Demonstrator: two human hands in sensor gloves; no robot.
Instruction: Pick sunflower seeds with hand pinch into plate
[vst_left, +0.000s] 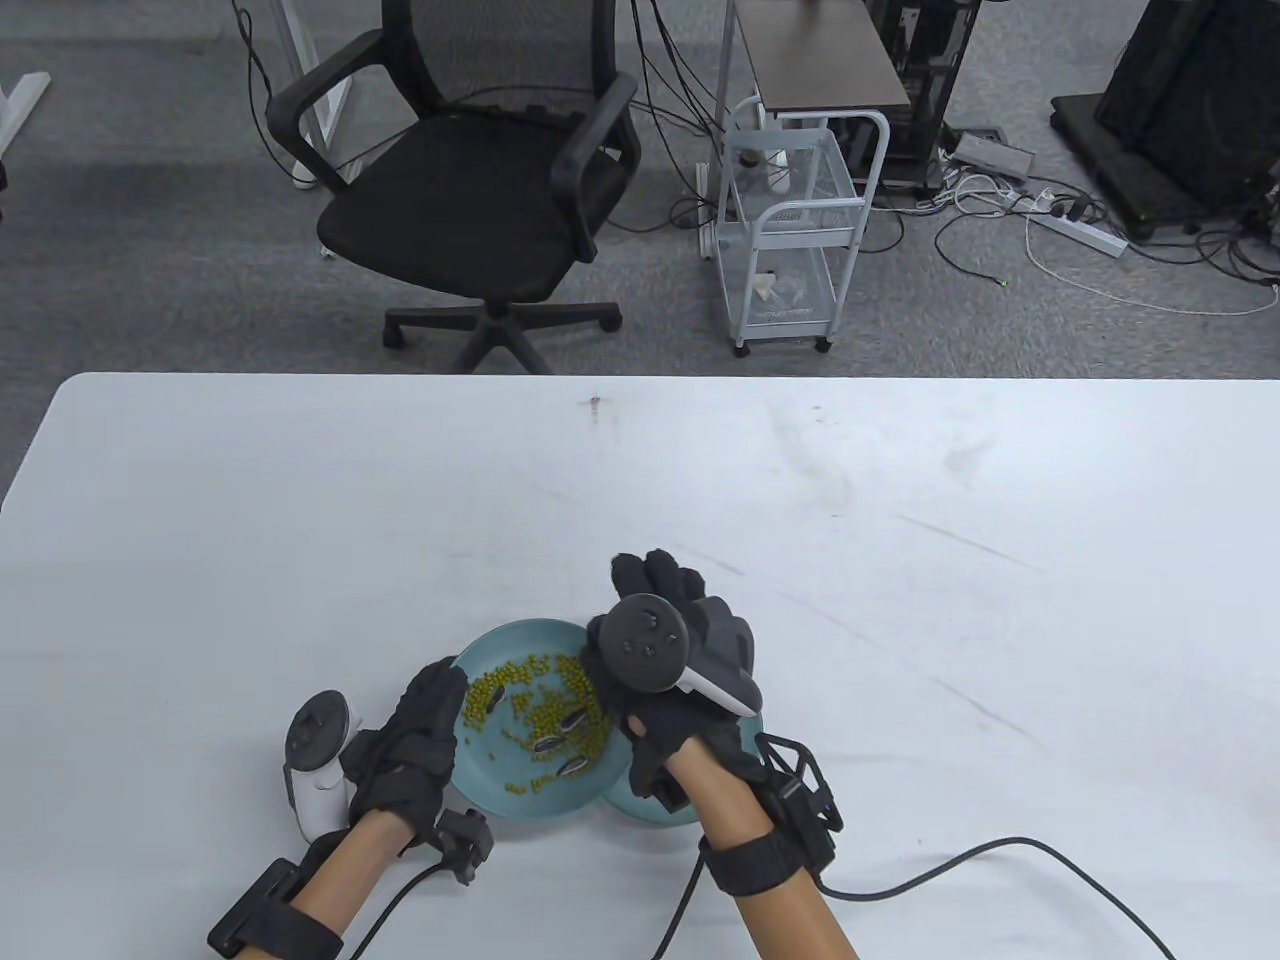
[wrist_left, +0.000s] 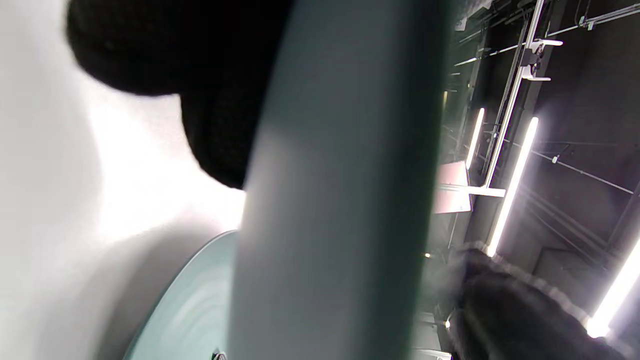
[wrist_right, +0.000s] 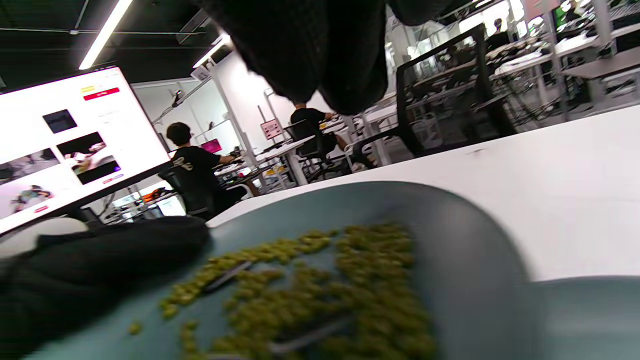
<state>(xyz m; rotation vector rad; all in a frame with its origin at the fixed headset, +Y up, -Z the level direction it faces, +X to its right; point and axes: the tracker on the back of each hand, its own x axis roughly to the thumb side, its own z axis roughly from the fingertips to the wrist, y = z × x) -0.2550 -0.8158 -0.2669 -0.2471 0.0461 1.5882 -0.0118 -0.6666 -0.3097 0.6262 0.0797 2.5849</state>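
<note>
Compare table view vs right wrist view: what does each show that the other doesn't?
Table view only: right hand over the plate of green beans, second plate partly hidden under that arm, striped sunflower seeds among the beans. Right wrist view only: a monitor and seated people. Both: the bean plate, left hand at its rim, white table.

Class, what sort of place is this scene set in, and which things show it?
Probably a shared office or lab workspace: a black office chair, a power strip with tangled cables, and rows of desks with seated people.
</note>
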